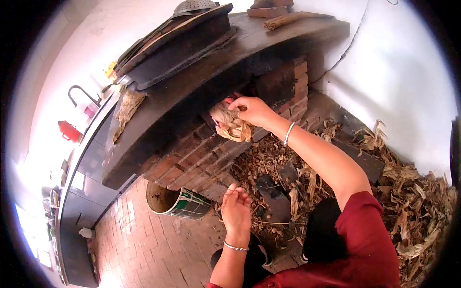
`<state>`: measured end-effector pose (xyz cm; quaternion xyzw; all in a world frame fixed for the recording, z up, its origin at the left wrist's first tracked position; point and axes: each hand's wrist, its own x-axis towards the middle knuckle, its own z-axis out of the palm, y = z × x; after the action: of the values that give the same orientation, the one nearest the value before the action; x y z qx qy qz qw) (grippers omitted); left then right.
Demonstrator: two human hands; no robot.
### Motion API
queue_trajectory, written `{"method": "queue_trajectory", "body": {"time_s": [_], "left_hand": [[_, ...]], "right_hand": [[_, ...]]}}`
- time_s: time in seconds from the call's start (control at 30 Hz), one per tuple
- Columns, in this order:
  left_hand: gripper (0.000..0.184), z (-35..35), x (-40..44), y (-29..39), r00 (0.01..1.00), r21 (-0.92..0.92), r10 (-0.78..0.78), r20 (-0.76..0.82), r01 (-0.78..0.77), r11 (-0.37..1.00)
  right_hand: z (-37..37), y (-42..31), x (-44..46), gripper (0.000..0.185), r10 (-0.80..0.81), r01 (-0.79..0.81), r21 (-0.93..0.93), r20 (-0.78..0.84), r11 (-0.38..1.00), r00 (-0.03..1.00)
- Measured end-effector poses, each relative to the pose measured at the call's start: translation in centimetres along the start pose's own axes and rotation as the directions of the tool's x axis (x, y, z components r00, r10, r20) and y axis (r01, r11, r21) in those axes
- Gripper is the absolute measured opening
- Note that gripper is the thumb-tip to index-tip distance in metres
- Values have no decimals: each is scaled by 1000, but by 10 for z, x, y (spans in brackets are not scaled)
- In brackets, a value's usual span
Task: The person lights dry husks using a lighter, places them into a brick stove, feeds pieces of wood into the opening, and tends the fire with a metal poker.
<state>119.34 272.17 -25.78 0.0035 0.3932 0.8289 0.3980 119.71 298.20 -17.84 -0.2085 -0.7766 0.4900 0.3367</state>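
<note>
My right hand [250, 111] is at the mouth of the brick stove [192, 153], its fingers pinched on a bundle of dry corn husks [231, 126] that sticks out of the opening. Something red shows just behind the fingertips, too small to make out. Lower down, my left hand [236, 211] is held palm up with loosely curled fingers and nothing in it, to the right of a bucket [189, 205].
Dry husks [413, 206] are heaped at the right by the white wall. A dark metal tool [276, 197] lies among floor litter. On the stove top [269, 41] are a lidded pot [182, 53], bricks [267, 12] and a brush-like bundle [293, 19]. Cabinets [89, 187] line the left.
</note>
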Motion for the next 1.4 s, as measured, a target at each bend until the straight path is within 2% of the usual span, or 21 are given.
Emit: {"method": "queue_trajectory", "body": {"time_s": [0.07, 0.13, 0.2, 0.27, 0.33, 0.43, 0.57, 0.63, 0.67, 0.73, 0.87, 1.03, 1.17, 1.23, 1.4], "left_hand": [[16, 1, 0, 0, 1000, -3, -4, 5, 4, 1000], [17, 1, 0, 0, 1000, -7, -6, 7, 6, 1000], [17, -2, 0, -2, 999, -14, -9, 31, 9, 1000], [17, -4, 1, -2, 999, -36, -11, 46, 12, 999], [18, -3, 1, -1, 998, -58, -14, 62, 18, 998], [17, 1, -2, 0, 999, -47, -11, 51, 14, 999], [16, 0, -2, 0, 999, -50, -15, 48, 18, 999], [16, -1, -2, 0, 998, -52, -15, 53, 17, 998], [16, 0, -3, 0, 999, -43, -14, 49, 16, 999], [16, 2, -3, 0, 999, -33, -15, 46, 16, 999], [15, 1, -3, 0, 999, -49, -17, 41, 19, 999], [16, 0, -1, 1, 999, -48, -15, 52, 18, 999], [16, 0, -1, 0, 998, -33, -23, 64, 25, 999], [16, -1, 0, -1, 997, -4, -18, 73, 18, 1000], [17, 0, 0, 0, 998, -32, -12, 65, 14, 999]], "right_hand": [[9, 19, 14, 33, -337, 334, -106, -3, 937, 942], [4, 20, 23, 35, -293, 298, -150, 52, 943, 955], [1, 13, 27, 34, -99, 111, -153, 85, 982, 991], [5, 15, 36, 32, -92, 110, -216, 92, 970, 991], [12, 20, 44, 32, -241, 238, -285, 24, 929, 970], [18, 27, 58, 33, -312, 298, -394, 30, 869, 949], [21, 31, 60, 29, -384, 324, -468, -37, 822, 922], [25, 33, 56, 24, -290, 212, -411, -137, 887, 947], [27, 35, 54, 24, -291, 212, -412, -138, 886, 947], [31, 37, 52, 20, -425, 287, -425, -277, 859, 862], [33, 38, 52, 19, -422, 262, -456, -295, 850, 857], [32, 36, 45, 26, -517, 307, -546, -284, 780, 807], [26, 33, 29, 27, -503, 325, -515, -254, 793, 826], [24, 31, 23, 25, -568, 381, -556, -208, 739, 796], [16, 24, -15, 23, -612, 450, -464, -295, 763, 734]]}}
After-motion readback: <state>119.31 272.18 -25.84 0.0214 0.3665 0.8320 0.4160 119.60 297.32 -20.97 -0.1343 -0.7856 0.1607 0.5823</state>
